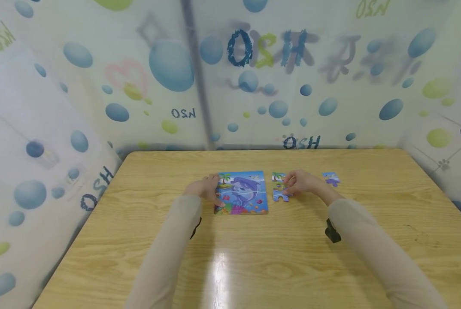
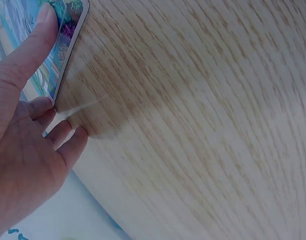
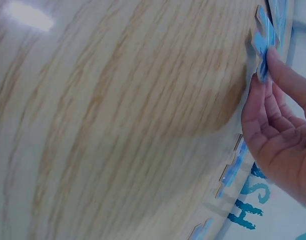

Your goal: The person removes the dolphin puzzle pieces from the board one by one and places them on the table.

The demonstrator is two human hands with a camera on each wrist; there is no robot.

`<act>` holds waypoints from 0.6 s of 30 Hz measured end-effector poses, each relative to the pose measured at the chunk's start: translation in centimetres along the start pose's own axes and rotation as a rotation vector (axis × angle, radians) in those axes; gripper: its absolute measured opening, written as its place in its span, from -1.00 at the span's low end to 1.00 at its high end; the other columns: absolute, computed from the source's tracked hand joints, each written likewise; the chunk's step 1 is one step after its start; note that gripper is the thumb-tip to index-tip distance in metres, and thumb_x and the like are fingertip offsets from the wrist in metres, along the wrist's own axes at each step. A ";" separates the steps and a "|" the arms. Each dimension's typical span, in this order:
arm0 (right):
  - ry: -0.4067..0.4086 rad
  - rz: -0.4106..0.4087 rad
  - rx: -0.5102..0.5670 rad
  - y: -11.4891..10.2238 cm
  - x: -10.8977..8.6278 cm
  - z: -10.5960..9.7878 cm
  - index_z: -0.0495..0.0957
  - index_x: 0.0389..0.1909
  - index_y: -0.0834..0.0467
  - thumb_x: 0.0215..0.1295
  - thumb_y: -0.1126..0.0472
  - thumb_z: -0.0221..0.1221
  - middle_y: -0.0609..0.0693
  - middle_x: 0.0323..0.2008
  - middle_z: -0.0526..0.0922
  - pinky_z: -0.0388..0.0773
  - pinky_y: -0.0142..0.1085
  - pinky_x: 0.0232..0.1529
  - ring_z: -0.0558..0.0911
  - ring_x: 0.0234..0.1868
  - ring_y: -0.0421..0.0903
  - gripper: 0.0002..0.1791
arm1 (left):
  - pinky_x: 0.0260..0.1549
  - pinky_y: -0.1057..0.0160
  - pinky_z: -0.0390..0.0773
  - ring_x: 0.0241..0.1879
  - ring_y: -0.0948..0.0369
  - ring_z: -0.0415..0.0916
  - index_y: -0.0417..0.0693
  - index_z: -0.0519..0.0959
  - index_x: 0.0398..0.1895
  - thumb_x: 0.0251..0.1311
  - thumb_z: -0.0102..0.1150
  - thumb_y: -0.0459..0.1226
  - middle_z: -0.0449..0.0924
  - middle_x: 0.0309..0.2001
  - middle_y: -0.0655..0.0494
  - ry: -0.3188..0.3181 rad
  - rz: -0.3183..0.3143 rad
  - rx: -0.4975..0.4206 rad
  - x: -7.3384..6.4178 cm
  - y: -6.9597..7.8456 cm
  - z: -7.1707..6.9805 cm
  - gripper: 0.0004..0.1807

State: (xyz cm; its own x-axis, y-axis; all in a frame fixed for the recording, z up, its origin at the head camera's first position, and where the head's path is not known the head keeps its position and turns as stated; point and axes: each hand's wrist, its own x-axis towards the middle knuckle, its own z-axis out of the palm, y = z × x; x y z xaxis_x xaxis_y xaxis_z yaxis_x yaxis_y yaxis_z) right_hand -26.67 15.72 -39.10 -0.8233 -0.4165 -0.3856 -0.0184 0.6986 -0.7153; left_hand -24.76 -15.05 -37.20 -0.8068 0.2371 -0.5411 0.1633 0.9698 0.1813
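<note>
A square dolphin picture puzzle [image 1: 241,191] lies flat on the table, blue with a palm tree at its upper left corner. My left hand [image 1: 205,189] grips its left side; in the left wrist view the thumb lies over the printed face and the other fingers bend at the edge. To the right of the picture, my right hand [image 1: 301,182] pinches a blue jigsaw piece [image 3: 263,50] between thumb and fingers. A palm-tree jigsaw piece [image 1: 278,176] shows just beyond it, partly covered by the fingers.
Farther right on the wooden table [image 1: 253,253] lies another jigsaw piece [image 1: 332,178], blue and purple. A wall covering [image 1: 222,107] with blue and green bubbles rises behind the table's far edge and along both sides.
</note>
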 end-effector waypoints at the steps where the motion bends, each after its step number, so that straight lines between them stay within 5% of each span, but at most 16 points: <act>1: 0.001 0.006 -0.007 0.0 0.1 0.0 0.36 -0.10 0.41 0.11 0.32 0.23 0.06 -0.35 0.49 0.47 -0.41 -0.40 0.44 -0.47 -0.24 -0.62 | 0.35 -0.09 -0.01 0.43 -0.08 -0.26 -0.17 -0.18 0.43 0.01 0.24 0.07 -0.28 0.46 -0.09 0.001 0.002 -0.002 0.0 0.0 0.0 0.09; 18: 0.070 0.014 -0.068 -0.4 0.2 0.3 0.38 -0.13 0.35 0.16 0.30 0.14 0.08 -0.37 0.51 0.42 -0.39 -0.41 0.47 -0.43 -0.15 -0.71 | 0.37 -0.06 -0.04 0.45 -0.03 -0.29 -0.13 -0.22 0.44 0.01 0.22 0.10 -0.33 0.47 -0.04 -0.012 -0.004 0.002 -0.2 -0.1 -0.1 0.10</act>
State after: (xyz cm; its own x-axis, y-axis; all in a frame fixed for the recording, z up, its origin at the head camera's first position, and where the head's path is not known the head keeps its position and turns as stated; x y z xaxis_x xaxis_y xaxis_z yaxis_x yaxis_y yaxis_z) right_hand -26.70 15.16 -39.02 -0.8614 -0.3660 -0.3521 -0.0430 0.7433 -0.6676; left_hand -24.64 -15.18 -37.05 -0.8008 0.2341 -0.5513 0.1616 0.9708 0.1774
